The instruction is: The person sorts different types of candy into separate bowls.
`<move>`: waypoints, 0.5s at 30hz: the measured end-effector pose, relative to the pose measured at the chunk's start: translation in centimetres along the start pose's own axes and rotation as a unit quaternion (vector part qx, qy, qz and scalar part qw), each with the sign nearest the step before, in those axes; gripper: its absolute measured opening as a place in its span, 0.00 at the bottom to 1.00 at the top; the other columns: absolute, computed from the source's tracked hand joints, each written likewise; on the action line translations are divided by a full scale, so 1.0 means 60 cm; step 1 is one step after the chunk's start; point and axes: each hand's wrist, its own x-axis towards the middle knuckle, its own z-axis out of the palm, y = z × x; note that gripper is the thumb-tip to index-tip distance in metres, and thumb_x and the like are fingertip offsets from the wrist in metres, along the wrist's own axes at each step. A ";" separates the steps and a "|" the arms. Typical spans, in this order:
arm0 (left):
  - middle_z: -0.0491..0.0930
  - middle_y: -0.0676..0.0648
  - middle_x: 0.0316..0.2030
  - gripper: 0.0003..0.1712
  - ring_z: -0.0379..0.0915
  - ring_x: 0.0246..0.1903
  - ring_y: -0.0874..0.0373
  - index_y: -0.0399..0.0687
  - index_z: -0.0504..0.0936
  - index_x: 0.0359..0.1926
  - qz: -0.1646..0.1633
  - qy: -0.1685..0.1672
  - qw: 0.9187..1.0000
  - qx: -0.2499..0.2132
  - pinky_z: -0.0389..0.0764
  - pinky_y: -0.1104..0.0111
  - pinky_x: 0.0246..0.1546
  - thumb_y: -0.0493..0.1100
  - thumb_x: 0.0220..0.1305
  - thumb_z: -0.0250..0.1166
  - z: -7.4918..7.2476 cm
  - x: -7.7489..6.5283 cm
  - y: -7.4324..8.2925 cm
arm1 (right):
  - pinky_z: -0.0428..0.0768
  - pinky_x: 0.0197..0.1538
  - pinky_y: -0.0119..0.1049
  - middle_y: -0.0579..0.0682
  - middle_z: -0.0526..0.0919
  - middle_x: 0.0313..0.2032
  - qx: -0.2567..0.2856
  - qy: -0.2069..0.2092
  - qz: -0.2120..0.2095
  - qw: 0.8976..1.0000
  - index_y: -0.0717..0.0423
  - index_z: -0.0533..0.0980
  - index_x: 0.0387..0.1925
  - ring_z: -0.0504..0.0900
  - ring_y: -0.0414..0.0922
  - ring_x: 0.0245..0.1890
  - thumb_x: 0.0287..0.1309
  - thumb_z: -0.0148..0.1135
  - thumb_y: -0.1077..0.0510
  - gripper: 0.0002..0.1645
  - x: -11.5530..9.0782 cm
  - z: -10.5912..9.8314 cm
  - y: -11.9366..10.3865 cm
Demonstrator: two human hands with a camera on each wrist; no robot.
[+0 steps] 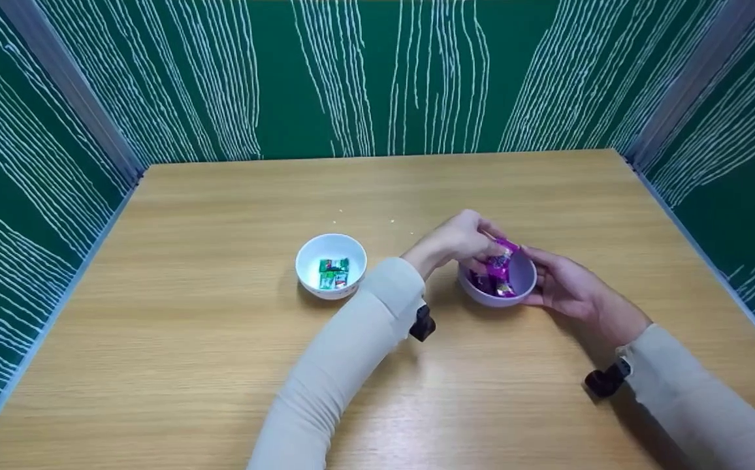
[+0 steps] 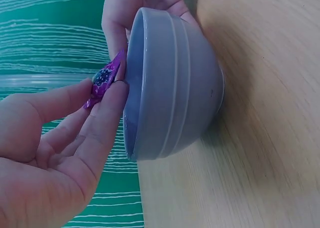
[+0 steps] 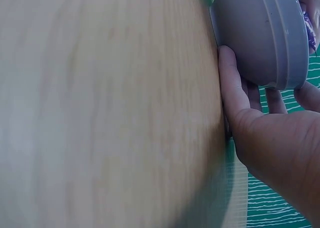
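Note:
My left hand (image 1: 464,239) pinches a purple wrapped candy (image 2: 104,81) between thumb and fingers at the mouth of a lavender bowl (image 1: 491,301). More purple candies (image 1: 504,289) lie inside that bowl, partly covered by the hand. On the bowl's right side, my right hand (image 1: 568,285) holds it, fingers spread around the outer wall. The right wrist view shows one finger low near the base and the thumb by the rim. To the left stands a white bowl (image 1: 307,287) with several green wrapped candies (image 1: 334,274) at its bottom.
Both bowls stand on a wooden table (image 1: 188,313). Green panels (image 1: 286,78) with white wavy lines enclose its back and sides. Small white specks (image 1: 392,221) dot the tabletop behind the bowls. The left forearm passes close to the white bowl's right side.

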 end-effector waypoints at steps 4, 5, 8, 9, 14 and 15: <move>0.82 0.46 0.38 0.16 0.84 0.34 0.54 0.42 0.84 0.55 0.000 0.007 1.000 -0.020 0.88 0.66 0.33 0.34 0.67 0.68 0.001 0.001 0.001 | 0.80 0.60 0.50 0.49 0.84 0.51 -0.001 0.002 0.003 1.000 0.48 0.80 0.51 0.83 0.46 0.53 0.78 0.49 0.46 0.16 -0.004 -0.003 -0.003; 0.81 0.46 0.39 0.16 0.84 0.34 0.54 0.43 0.83 0.55 -0.002 0.009 1.000 -0.025 0.88 0.66 0.33 0.34 0.67 0.68 0.003 0.001 0.002 | 0.80 0.60 0.50 0.49 0.83 0.51 -0.002 0.003 0.003 1.000 0.48 0.80 0.51 0.83 0.46 0.53 0.78 0.49 0.46 0.16 -0.006 -0.003 -0.004; 0.81 0.47 0.40 0.19 0.83 0.35 0.55 0.44 0.82 0.59 -0.013 0.019 0.999 -0.038 0.87 0.67 0.33 0.34 0.68 0.67 0.006 0.002 0.004 | 0.80 0.60 0.50 0.49 0.82 0.52 -0.005 0.003 0.002 1.000 0.48 0.78 0.53 0.82 0.46 0.54 0.78 0.49 0.46 0.17 -0.010 -0.006 -0.007; 0.80 0.47 0.41 0.20 0.83 0.35 0.55 0.44 0.81 0.60 -0.017 0.023 0.999 -0.043 0.87 0.67 0.33 0.34 0.68 0.67 0.008 0.003 0.005 | 0.79 0.60 0.50 0.49 0.82 0.53 -0.005 0.002 0.001 1.000 0.48 0.77 0.54 0.81 0.46 0.54 0.78 0.49 0.46 0.17 -0.011 -0.006 -0.007; 0.80 0.46 0.39 0.20 0.82 0.35 0.55 0.44 0.81 0.60 -0.029 0.038 0.998 -0.046 0.88 0.66 0.33 0.33 0.68 0.67 0.015 0.003 0.002 | 0.79 0.61 0.51 0.49 0.81 0.53 -0.005 0.005 0.005 1.000 0.47 0.76 0.56 0.81 0.46 0.55 0.78 0.49 0.45 0.17 -0.014 -0.008 -0.007; 0.80 0.46 0.39 0.19 0.82 0.34 0.55 0.44 0.82 0.59 -0.028 0.038 0.998 -0.044 0.88 0.65 0.33 0.34 0.68 0.67 0.016 0.003 0.001 | 0.79 0.61 0.51 0.48 0.81 0.53 -0.004 0.005 0.006 1.000 0.47 0.77 0.55 0.81 0.46 0.55 0.78 0.49 0.45 0.17 -0.015 -0.008 -0.006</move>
